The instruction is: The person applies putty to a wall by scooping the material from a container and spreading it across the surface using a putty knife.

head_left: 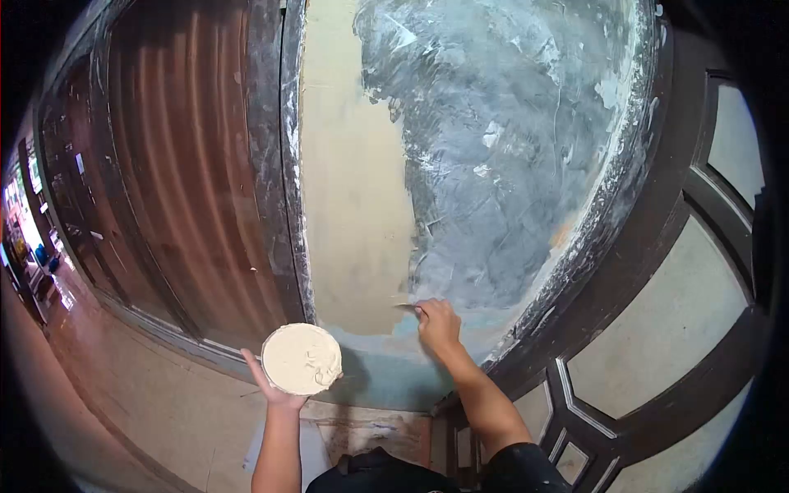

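My left hand (277, 392) supports a round tub of cream-coloured putty (294, 355) from below, with the thumb along its left side. The putty's surface is mostly smooth, with curled ridges toward the right. The fingers under the tub are hidden. In my right hand (439, 324) is a putty knife (405, 305), its thin blade edge at the wall. The blade lies near the lower right border of a smooth beige putty strip (362, 205) on the wall. To the right of that strip is a mottled blue-grey wall surface (493, 181) with whitish patches.
A dark wooden frame with a brown ribbed panel (177, 164) stands left of the wall. At right, a dark door with pale panels (662, 320) stands close to my right arm. A white sheet (312, 444) lies on the floor (164, 394) below the tub.
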A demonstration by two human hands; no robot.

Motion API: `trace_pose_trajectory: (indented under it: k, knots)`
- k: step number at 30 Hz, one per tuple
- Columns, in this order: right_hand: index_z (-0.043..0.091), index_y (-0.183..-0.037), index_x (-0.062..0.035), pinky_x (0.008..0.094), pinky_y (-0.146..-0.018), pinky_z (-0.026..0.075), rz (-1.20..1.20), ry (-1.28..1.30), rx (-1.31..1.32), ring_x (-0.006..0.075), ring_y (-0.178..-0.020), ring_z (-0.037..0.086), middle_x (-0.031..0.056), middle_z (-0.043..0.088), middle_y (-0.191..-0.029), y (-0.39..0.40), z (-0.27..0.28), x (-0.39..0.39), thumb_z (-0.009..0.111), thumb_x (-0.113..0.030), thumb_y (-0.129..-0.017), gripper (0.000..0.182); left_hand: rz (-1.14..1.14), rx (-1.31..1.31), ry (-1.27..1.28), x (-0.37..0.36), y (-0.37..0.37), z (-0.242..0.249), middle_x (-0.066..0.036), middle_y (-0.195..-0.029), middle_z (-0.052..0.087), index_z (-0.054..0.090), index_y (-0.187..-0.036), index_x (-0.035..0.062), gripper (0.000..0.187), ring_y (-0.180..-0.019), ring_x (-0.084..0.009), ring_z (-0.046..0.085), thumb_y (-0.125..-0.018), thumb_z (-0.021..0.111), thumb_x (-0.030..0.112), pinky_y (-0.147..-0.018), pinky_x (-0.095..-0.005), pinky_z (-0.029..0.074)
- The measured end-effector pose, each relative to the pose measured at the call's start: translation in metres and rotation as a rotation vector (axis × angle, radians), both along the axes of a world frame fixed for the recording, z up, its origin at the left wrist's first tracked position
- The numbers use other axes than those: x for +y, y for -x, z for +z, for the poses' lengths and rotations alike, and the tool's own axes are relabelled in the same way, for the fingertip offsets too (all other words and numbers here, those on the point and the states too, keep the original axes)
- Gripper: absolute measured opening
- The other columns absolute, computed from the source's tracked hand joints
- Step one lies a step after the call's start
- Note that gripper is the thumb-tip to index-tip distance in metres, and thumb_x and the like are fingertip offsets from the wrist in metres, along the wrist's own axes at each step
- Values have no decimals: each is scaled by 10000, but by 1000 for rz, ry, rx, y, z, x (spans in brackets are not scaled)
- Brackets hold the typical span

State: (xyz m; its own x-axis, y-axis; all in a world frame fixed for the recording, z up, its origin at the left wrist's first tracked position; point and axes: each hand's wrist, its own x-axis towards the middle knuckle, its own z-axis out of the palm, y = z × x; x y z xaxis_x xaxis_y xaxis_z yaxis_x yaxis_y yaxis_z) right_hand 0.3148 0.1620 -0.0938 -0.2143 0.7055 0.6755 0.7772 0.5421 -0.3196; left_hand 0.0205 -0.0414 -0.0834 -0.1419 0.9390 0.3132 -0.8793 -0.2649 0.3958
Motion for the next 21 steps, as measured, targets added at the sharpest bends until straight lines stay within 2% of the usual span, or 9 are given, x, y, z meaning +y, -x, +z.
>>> trace_pose_trajectory:
  k: [2,6,8,10,13,16,17,18,21]
  knots:
    - [762,-1009,-180,521,-733,564,-12,34,0,330,-957,646,18,716,-977,-2,11,-11,675,-122,-901,150,14,-52,51,-1,1,-4,-161,-1539,545,527,-1515,64,1037,-1362,-399,561,-929,343,900,-1126,-590,480]
    - [759,-993,-176,523,-721,566,54,68,-50,329,-944,655,23,719,-974,-7,-30,-16,670,-107,-891,152,150,-133,179,4,4,-14,-156,-1518,568,540,-1504,56,1031,-1347,-380,575,-935,343,894,-1115,-570,491]
    - [773,-992,-136,499,-786,555,24,206,-195,346,-934,648,44,735,-961,-1,-45,-9,666,-163,-909,138,-53,-120,-72,-3,1,1,-155,-1519,568,545,-1500,56,1029,-1339,-380,581,-936,342,893,-1111,-572,492]
    - [773,-996,-141,498,-781,557,30,245,-165,348,-932,647,41,732,-961,1,-31,5,669,-155,-899,143,-70,-133,-74,-3,2,3,-156,-1518,568,550,-1495,60,1021,-1337,-383,583,-940,336,890,-1114,-572,492]
    - [756,-969,-172,531,-700,564,-53,-75,32,322,-941,632,14,707,-956,7,18,-12,656,-104,-893,142,34,-37,35,-5,2,0,-155,-1521,565,551,-1494,68,1015,-1344,-386,579,-941,330,890,-1124,-569,489]
    - [754,-983,-177,533,-697,562,49,-49,38,311,-967,630,10,699,-983,-1,-1,-22,675,-108,-886,142,143,-86,133,-5,4,-9,-154,-1523,562,545,-1500,71,1014,-1348,-385,576,-944,324,888,-1125,-568,489]
    - [754,-1010,-184,528,-696,566,51,108,-15,310,-984,631,10,692,-1004,0,-17,-26,696,-113,-873,165,170,-63,130,-3,6,-13,-153,-1519,565,545,-1500,73,1013,-1344,-384,580,-945,315,889,-1122,-564,493]
    - [754,-1010,-184,528,-696,566,49,105,-16,310,-984,631,10,692,-1004,1,-31,-26,696,-113,-873,165,168,-64,127,-3,6,-16,-153,-1519,565,545,-1500,73,1013,-1344,-384,580,-945,315,889,-1122,-564,493]
    - [745,-1026,-168,508,-771,571,38,174,-173,322,-1014,634,17,721,-1045,1,-60,-8,719,-156,-892,137,179,-95,159,-6,4,-13,-154,-1516,566,546,-1497,67,1019,-1351,-382,575,-946,307,890,-1132,-545,489]
